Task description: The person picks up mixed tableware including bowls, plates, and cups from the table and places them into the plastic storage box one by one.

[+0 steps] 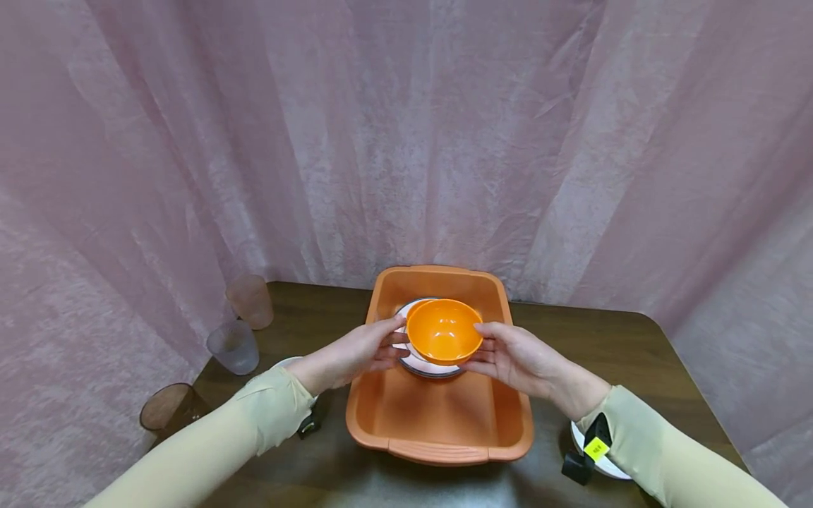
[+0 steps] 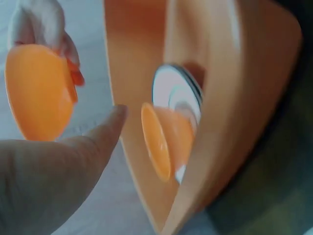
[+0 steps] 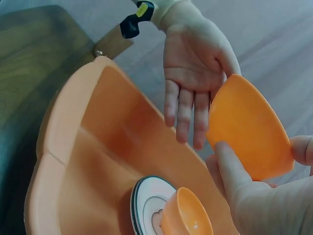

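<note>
An orange bowl (image 1: 444, 331) is held above the orange basin (image 1: 438, 451). My right hand (image 1: 517, 356) grips its right side, thumb at the rim and fingers beneath, as the right wrist view also shows. My left hand (image 1: 356, 353) is at the bowl's left side; in the right wrist view its palm (image 3: 195, 68) faces up with fingers extended. Whether its thumb touches the rim, I cannot tell. Inside the basin, a second orange bowl (image 3: 186, 215) stands on stacked white plates (image 3: 146, 191) with dark rims. The head view mostly hides that bowl behind the held one.
Translucent tumblers stand along the table's left side: a pinkish one (image 1: 250, 302), a clear one (image 1: 233, 347) and a brown one (image 1: 171, 409). A white dish (image 1: 612, 467) lies partly under my right forearm. Pink curtains (image 1: 432, 141) hang behind the wooden table (image 1: 591, 346).
</note>
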The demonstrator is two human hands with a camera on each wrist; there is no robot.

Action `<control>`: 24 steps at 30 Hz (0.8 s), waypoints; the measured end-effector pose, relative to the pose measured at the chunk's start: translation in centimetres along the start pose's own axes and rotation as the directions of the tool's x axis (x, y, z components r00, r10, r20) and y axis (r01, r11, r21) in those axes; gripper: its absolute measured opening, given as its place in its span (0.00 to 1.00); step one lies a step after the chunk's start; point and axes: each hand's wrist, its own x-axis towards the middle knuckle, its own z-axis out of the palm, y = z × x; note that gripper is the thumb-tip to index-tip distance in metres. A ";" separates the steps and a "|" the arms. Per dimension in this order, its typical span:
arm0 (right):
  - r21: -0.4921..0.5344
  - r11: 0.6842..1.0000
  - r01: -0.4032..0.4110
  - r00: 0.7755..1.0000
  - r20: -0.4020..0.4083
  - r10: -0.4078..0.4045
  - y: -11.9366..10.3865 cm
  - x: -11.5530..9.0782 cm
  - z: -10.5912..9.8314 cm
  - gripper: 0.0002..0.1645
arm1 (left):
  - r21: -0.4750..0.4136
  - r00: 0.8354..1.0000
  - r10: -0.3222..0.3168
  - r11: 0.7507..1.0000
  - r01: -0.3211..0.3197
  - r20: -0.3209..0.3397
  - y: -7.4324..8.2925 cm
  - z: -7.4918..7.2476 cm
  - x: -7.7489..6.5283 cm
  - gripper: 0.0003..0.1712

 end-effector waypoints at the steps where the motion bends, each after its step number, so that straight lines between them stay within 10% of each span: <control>1: 0.004 1.000 0.002 1.000 0.002 -0.003 0.1 0.0 0.1 0.28 | -0.079 1.000 -0.021 0.997 0.020 -0.008 0.0 0.2 0.2 0.35; 6: 0.005 1.000 0.004 1.000 0.002 -0.004 0.4 0.3 0.6 0.31 | -0.283 0.998 -0.061 0.957 0.057 -0.005 -0.3 1.0 0.6 0.29; 24: -0.016 1.000 0.010 1.000 0.012 -0.010 1.0 0.9 1.0 0.30 | -0.376 0.996 -0.075 0.923 0.085 0.041 -0.2 1.4 0.5 0.31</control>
